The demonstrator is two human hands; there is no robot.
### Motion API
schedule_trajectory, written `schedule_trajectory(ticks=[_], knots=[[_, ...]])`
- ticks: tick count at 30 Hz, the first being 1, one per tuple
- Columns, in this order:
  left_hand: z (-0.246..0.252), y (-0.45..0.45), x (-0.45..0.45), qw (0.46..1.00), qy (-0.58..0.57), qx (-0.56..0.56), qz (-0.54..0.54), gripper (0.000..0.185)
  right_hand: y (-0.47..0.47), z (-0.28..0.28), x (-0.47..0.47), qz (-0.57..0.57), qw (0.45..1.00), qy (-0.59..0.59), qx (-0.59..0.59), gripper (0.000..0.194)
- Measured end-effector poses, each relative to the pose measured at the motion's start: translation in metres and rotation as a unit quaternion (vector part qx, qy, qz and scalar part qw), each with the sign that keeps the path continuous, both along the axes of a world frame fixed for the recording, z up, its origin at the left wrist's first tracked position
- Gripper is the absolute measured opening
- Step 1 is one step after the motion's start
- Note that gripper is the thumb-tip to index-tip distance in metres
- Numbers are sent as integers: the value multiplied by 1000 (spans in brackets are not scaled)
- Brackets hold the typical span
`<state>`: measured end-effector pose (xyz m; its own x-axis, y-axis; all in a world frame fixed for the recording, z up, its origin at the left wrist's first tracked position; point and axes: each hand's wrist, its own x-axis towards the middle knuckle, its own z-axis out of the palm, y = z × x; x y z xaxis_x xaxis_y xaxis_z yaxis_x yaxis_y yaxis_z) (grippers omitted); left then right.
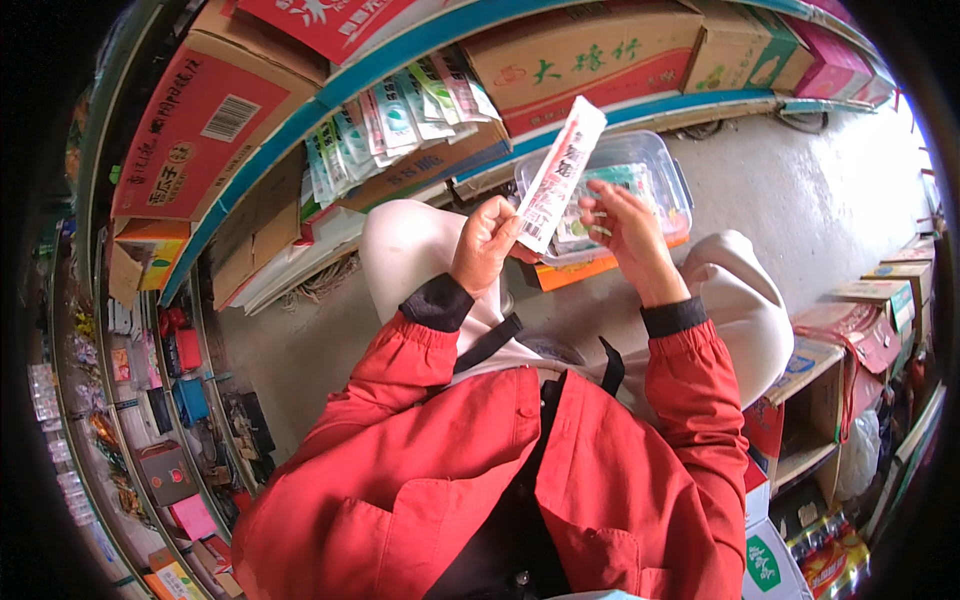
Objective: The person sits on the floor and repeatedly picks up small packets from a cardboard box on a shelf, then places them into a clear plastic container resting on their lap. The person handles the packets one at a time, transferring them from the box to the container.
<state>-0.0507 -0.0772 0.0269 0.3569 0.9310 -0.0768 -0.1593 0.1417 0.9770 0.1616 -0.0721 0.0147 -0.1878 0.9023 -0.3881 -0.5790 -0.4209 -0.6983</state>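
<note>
My left hand grips the lower end of a long, narrow white packet with dark and red print and a barcode. The packet slants up and away from me. To its right is my right hand, fingers apart and slightly curled, holding nothing. Below both hands a clear plastic storage box stands between my knees, with flat green and white packets inside. The packet and my right hand hide part of the box. An orange carton edge shows beneath it.
Ahead, similar packets stand in an open cardboard box on a blue-edged shelf. Larger cartons share the shelving. Stocked shelves line the left, and boxes stand along the right. Grey floor lies beyond the plastic box.
</note>
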Motion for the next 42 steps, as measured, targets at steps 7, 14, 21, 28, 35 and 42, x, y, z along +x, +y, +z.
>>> schedule_trajectory(ticks=[7,14,21,28,35,42], knots=[[-8,20,27,993,20,-31,-109,8,19,-8,24,-112,993,41,16,10],[-30,50,58,985,41,-110,-124,26,21,-23,28,-142,989,12,-38,13],[-72,81,56,982,125,-113,-81,23,21,-13,51,-310,945,-97,-44,38],[-115,90,65,958,244,-89,-120,20,15,12,64,-339,939,-55,-3,34],[-128,95,77,877,458,101,-99,16,15,11,65,-316,948,-24,-12,36],[-129,88,72,835,504,215,-61,24,16,8,66,-312,950,-21,-7,35]])
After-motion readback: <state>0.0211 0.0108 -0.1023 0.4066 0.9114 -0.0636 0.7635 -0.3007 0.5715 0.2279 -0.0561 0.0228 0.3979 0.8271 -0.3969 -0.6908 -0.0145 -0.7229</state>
